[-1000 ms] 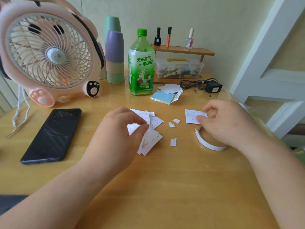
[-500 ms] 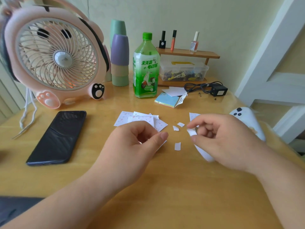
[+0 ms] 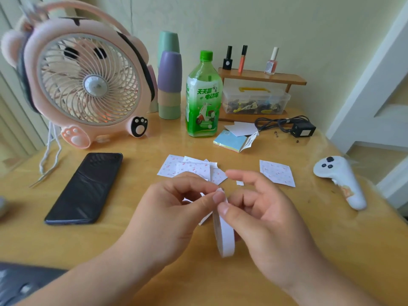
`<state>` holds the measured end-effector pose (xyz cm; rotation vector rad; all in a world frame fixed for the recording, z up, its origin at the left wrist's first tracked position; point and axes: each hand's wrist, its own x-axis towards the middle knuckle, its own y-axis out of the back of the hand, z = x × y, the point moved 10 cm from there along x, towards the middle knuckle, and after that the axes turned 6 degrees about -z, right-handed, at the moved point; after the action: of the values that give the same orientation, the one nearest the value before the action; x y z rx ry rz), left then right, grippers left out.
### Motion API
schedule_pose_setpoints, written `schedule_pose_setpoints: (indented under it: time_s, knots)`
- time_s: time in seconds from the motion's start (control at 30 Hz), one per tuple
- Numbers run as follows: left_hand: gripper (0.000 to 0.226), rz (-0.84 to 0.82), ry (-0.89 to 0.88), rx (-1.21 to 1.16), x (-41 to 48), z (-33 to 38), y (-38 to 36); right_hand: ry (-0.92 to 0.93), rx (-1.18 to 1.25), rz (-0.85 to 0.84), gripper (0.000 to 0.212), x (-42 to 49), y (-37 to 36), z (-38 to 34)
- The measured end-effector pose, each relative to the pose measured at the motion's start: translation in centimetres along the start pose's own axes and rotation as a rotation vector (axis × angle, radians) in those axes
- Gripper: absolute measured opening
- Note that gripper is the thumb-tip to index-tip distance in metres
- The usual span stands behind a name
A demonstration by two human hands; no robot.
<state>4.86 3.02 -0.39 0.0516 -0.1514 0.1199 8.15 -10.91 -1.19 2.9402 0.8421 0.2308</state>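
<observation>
Locating the item first, the senior inspector asks: "Where does the tape roll (image 3: 224, 236) stand?"

Junior inspector: "Off the table (image 3: 141, 171), held up on edge between both hands, toward the near side. The right hand (image 3: 271, 224) carries the ring, with the thumb pressed on its outer face near the top and the other fingers loosely spread behind. The left hand (image 3: 176, 208) pinches the top of the ring between thumb and forefinger, seemingly on the loose end of the strip. Whether that end has lifted free cannot be told."

Senior: "Work done?"

Junior: "A small pile of patterned paper squares (image 3: 187, 168) lies just beyond the hands, overlapping. One further square (image 3: 277, 173) lies apart to the right, with a white scrap (image 3: 240, 183) between them. By judgement, the cutting is finished or nearly so."

Senior: "Outstanding?"

Junior: "No tape shows on any paper. Judged position is early in the sticking stage. A length has yet to be drawn off, torn and laid on a square. What is being made cannot be told."

Senior: "Other items?"

Junior: "A phone (image 3: 86, 188), a fan (image 3: 88, 85) and a green bottle (image 3: 204, 100) sit well apart to the left and rear. A white controller (image 3: 340, 180) lies near the right edge. None is concerned."
</observation>
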Motion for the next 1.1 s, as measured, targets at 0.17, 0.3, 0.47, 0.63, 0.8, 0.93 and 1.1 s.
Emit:
schedule_pose_setpoints:
  time_s: [0.17,0.3,0.47,0.63,0.8,0.93,1.1]
  knots:
    - [0.014,0.042,-0.019,-0.071,-0.3,0.2,-0.2,-0.111,0.187,-0.032,0.022,0.0,-0.4,0.5]
    - [0.020,-0.008,0.083,-0.258,-0.3,-1.2,-1.1,-0.091,0.197,-0.024,0.021,-0.1,-0.6,0.3]
    - [0.026,-0.076,0.210,-0.496,-0.3,-2.8,-2.0,-0.074,0.140,-0.001,0.022,-0.2,-0.6,0.4]
    - [0.024,-0.084,0.206,-0.513,-0.2,-2.9,-2.0,-0.085,0.141,0.025,0.023,-0.2,-0.7,0.4]
    - [0.026,-0.040,0.154,-0.463,-0.1,-2.6,-1.4,-0.104,0.119,0.046,0.015,-0.2,-0.8,0.3]
    - [0.022,0.019,0.078,-0.341,-0.3,-1.8,-0.6,-0.069,0.080,0.041,0.020,-0.1,-1.0,-0.1]
    - [0.006,0.053,-0.009,-0.228,-0.6,-0.3,-0.2,-0.003,-0.007,0.071,0.020,-0.2,-0.9,-1.1]
